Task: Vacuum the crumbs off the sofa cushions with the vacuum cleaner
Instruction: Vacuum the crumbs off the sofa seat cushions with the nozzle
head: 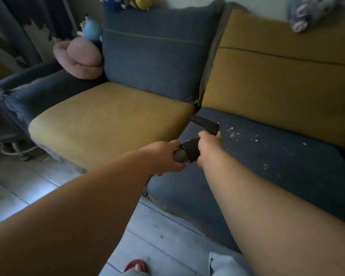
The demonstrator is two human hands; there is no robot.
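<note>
A black vacuum nozzle (205, 124) rests on the dark blue seat cushion (277, 160), close to the gap beside the mustard seat cushion (108, 124). My right hand (208, 148) grips the black handle just behind the nozzle. My left hand (163, 156) holds the ribbed grey hose (180, 155) where it joins the handle. White crumbs (235, 134) lie scattered on the blue cushion, just right of the nozzle and farther right.
A blue back cushion (157, 52) and a mustard back cushion (277, 76) stand behind the seats. A pink plush (80, 58) sits on the left armrest, with toys along the sofa top. Pale floorboards (157, 232) and a red slipper (134, 265) lie below.
</note>
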